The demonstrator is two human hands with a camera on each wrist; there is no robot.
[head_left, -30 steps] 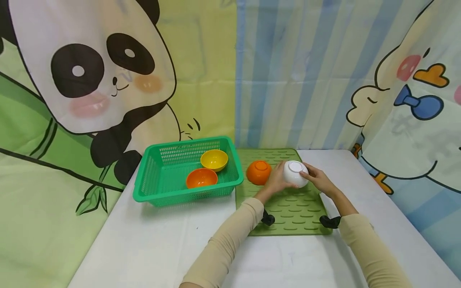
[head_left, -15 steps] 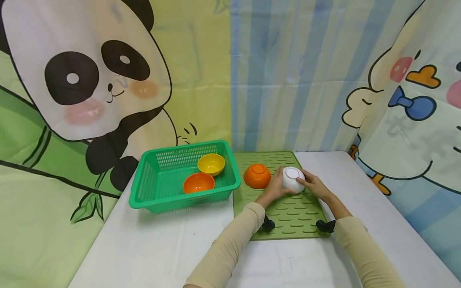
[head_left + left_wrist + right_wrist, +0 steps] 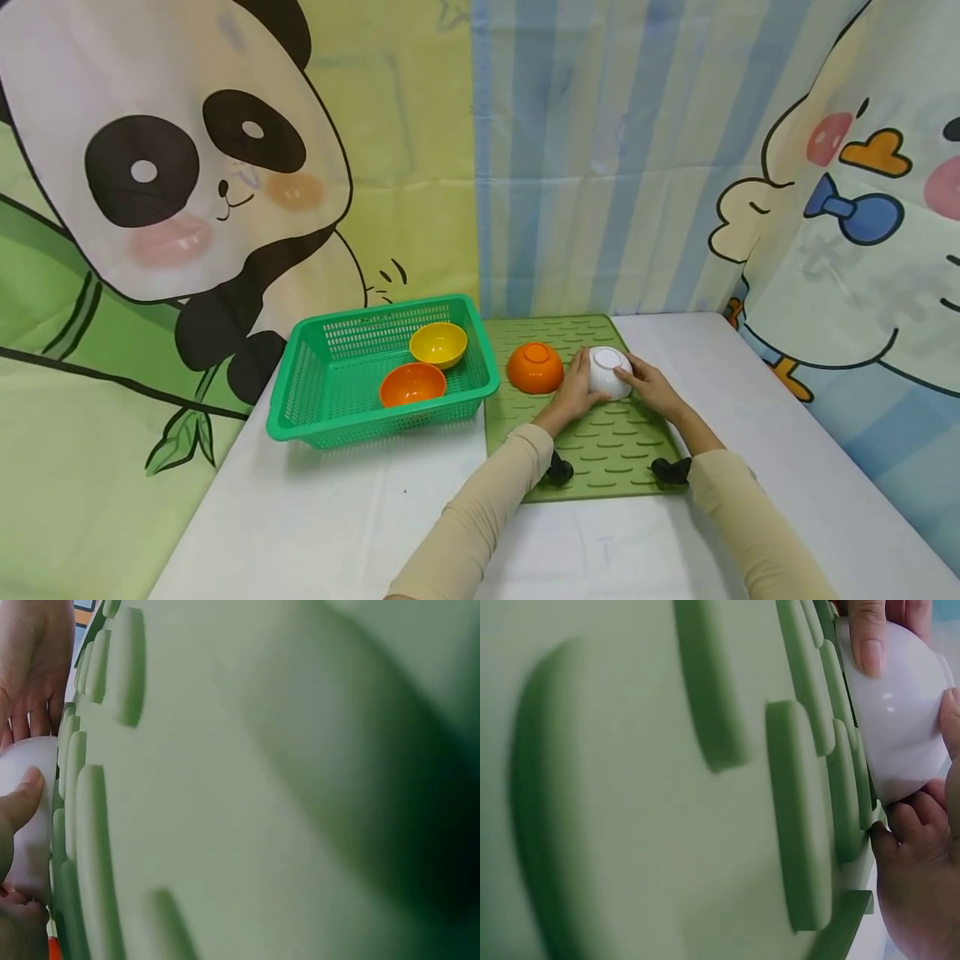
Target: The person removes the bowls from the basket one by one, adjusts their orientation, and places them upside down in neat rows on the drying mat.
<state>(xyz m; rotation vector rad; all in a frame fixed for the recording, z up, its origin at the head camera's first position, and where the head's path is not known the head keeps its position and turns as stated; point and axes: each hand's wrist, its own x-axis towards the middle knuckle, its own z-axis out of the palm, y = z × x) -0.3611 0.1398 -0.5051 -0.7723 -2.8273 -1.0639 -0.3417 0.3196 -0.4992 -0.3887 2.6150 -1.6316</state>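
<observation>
Gripping the white bowl (image 3: 609, 373) from opposite sides in the head view, the left hand (image 3: 574, 393) and the right hand (image 3: 651, 387) hold it base up at the green mat (image 3: 607, 454). An upturned orange bowl (image 3: 536, 368) sits on the mat, just beside the left hand. The green basket (image 3: 330, 425) stands left of the mat on the white table (image 3: 337, 517); it contains a yellow bowl (image 3: 438, 344) and a second orange bowl (image 3: 412, 385), both mouth up.

Left wrist view: the left thumb (image 3: 28, 793) presses the bowl wall; the fingers are clamped on the bowl. The rim lies along the mat ridges.

Right wrist view: the right thumb (image 3: 952, 724) contacts the bowl near its base; the fingers are bent against the rim, clamped likewise.
</observation>
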